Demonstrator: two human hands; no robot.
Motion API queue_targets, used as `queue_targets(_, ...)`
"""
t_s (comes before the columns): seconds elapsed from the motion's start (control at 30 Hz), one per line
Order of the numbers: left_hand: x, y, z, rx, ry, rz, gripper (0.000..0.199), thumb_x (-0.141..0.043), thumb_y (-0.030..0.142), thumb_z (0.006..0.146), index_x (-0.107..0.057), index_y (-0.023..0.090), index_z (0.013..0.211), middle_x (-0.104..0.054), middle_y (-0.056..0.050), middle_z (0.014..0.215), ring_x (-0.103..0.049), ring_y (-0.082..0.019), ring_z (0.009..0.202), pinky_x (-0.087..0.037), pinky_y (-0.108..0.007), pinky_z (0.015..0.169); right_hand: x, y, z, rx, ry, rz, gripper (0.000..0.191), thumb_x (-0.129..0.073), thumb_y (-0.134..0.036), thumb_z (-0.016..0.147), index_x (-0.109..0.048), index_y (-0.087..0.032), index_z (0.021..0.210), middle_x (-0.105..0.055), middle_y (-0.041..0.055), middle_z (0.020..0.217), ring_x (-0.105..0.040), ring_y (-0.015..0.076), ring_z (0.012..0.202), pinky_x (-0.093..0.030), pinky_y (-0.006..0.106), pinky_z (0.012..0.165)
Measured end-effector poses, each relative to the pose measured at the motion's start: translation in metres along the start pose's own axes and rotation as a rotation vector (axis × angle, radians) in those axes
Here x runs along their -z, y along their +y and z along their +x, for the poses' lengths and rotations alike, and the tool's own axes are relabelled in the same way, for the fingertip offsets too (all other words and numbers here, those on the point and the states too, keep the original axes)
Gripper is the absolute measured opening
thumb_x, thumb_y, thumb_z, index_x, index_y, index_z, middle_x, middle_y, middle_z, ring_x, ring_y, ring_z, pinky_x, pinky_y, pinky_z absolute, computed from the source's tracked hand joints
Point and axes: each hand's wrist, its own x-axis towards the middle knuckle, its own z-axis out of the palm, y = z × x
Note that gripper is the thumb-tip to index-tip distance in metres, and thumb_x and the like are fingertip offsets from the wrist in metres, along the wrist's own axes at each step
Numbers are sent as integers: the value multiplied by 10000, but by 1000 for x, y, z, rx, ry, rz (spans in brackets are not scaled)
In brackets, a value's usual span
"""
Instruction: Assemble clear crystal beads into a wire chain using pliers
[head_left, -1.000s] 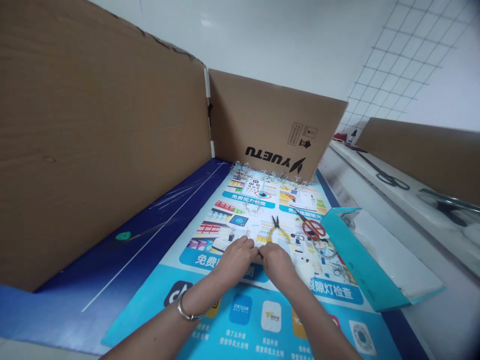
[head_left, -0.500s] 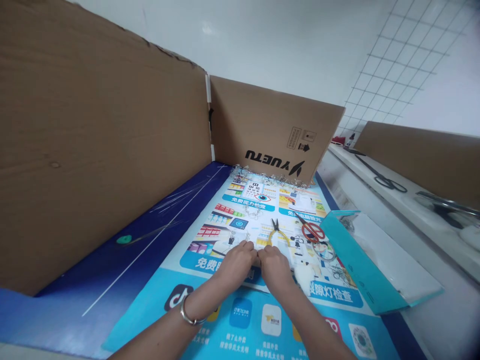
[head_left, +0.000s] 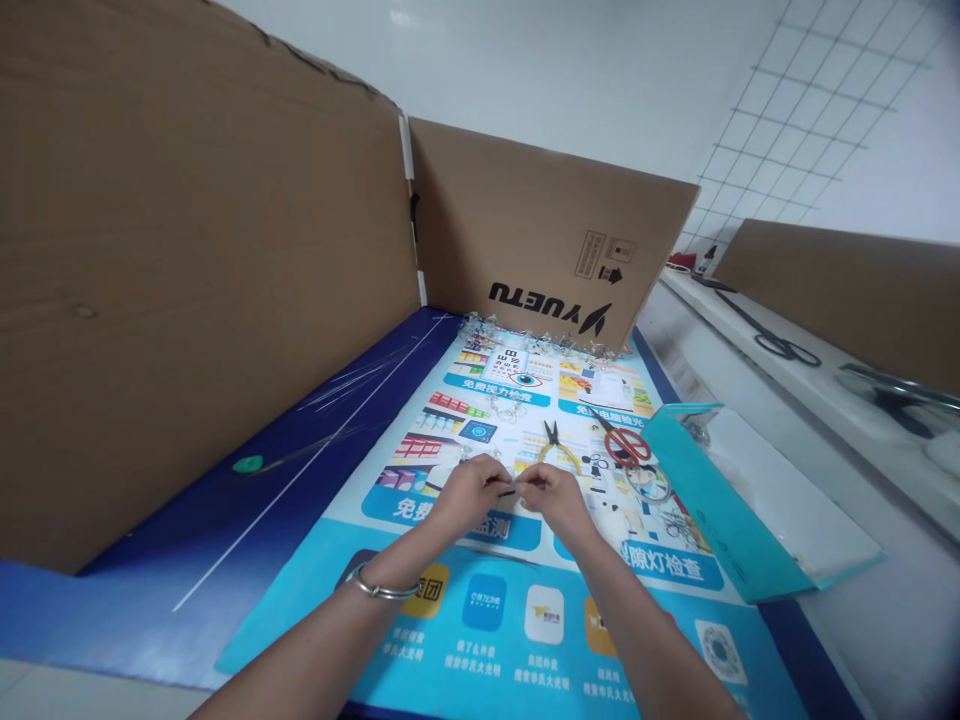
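My left hand [head_left: 474,490] and my right hand [head_left: 550,494] meet over the middle of the printed poster mat [head_left: 465,549]. The fingertips of both are pinched close together, and what they hold is too small to make out. Just beyond them lie yellow-handled pliers [head_left: 553,452] with dark jaws pointing away and handles spread. To the right of the pliers rest red-handled scissors [head_left: 627,446]. A clear roll of tape or ring [head_left: 648,483] sits below the scissors, with a tangle of thin wire [head_left: 681,529] nearby.
Tall cardboard panels [head_left: 225,250] wall the left side, and another cardboard panel [head_left: 540,230] stands at the back. Clear wiry pieces [head_left: 555,344] line its foot. An open turquoise box [head_left: 720,520] lies at right. Black scissors [head_left: 786,347] rest on a white ledge. A green item [head_left: 248,464] lies left.
Both hands have shifted slightly, with the fingers now a little less bunched and the fingertips still together. The camera view has tilted a little. The pliers and scissors stay in place.
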Motion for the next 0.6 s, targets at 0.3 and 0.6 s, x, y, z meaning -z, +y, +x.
queue_targets(0.3,-12,-10,1,120,-49,-391,123,-533,249,729,-578,135,725,-563,6,610,-523,-110,560,-417,-207,538,-5,-4,-4,-73,21,406,226,-587,-380,688,-587,-178,789,-547,-19,654,-536,111,586,-468,262,589)
queue_targets(0.6,-15,-12,1,156,-57,-507,96,-559,229,699,-555,133,698,-525,20,583,-486,-91,531,-401,-198,529,-7,-7,-5,-62,44,462,200,-596,-355,676,-589,-179,770,-537,-23,659,-523,109,601,-468,265,601)
